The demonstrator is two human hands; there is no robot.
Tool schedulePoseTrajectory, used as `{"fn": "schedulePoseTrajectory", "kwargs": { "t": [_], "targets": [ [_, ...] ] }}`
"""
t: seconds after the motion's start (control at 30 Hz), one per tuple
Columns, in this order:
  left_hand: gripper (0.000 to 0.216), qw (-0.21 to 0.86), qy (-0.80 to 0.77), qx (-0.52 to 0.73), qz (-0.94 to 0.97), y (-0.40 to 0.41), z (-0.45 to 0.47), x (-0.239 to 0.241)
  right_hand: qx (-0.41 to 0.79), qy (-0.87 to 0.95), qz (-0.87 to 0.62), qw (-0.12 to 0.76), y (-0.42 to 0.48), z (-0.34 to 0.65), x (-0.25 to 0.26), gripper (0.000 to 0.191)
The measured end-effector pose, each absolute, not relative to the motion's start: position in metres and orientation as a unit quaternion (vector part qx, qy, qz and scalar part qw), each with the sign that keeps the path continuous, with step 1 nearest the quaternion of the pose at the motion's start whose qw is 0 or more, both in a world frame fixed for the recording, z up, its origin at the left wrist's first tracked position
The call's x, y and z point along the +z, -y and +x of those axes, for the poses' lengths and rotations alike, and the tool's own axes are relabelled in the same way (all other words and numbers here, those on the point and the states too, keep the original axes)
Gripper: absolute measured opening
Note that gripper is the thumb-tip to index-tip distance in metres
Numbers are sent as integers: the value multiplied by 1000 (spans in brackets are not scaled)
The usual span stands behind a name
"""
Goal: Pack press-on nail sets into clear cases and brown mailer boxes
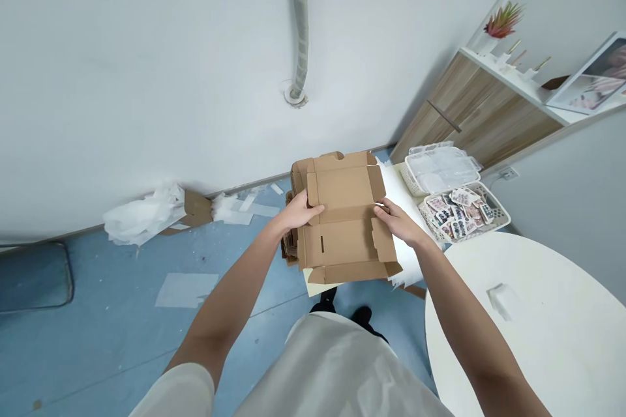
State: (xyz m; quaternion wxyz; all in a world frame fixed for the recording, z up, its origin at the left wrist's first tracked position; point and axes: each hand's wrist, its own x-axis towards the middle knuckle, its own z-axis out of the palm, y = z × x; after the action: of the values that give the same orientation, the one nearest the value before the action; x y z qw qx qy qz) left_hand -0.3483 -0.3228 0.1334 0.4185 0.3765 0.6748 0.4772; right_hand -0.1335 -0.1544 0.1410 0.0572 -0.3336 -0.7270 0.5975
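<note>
Left hand (299, 212): pressed on the left edge of 1 flat cardboard box blank (345, 221), thumb on top, steadying it.
Right hand (398, 220): pinching the blank's right flap.
Blank: held between both hands, above a cardboard stack (293, 247).
Baskets (493, 208): right of the hands.

The flat cardboard box blank (345, 221) at centre is plain kraft brown, as is the stack of blanks (299, 176) under it. At 3 o'clock, a white basket (499, 216) holds small cards printed in pink, black and white. The round desk (548, 339) at 4 o'clock is white. The floor (98, 313) is blue, the wall (195, 65) white. At 1 o'clock, a cabinet (482, 114) shows wood grain beneath a red-and-green plant (503, 19).
</note>
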Motion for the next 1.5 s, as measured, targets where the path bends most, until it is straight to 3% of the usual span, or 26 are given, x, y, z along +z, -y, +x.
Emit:
{"fn": "schedulePoseTrajectory", "kwargs": {
  "t": [0.27, 0.53, 0.7, 0.8, 0.93, 1.17, 1.5],
  "targets": [
    [59, 547, -656, 316, 412, 329, -320, 167, 612, 704, -351, 80, 173, -74, 134, 30],
    [53, 486, -635, 207, 563, 258, -234, 168, 435, 722, -515, 160, 182, 32, 132, 22],
    [42, 367, -638, 109, 668, 210, -136, 137, 312, 656, -662, 186, 205, 124, 121, 24],
    [40, 353, -605, 76, 710, 193, -68, 111, 306, 601, -705, 218, 224, 187, 109, 26],
    [47, 372, -570, 41, 732, 185, 22, 79, 344, 533, -738, 229, 254, 276, 81, 28],
    [54, 427, -507, 17, 749, 188, 147, 33, 383, 466, -785, 143, 293, 387, 18, 26],
    [62, 468, -554, -63, 685, 163, 188, -27, 463, 390, -780, 157, 278, 419, -50, 30]
  ]
}}
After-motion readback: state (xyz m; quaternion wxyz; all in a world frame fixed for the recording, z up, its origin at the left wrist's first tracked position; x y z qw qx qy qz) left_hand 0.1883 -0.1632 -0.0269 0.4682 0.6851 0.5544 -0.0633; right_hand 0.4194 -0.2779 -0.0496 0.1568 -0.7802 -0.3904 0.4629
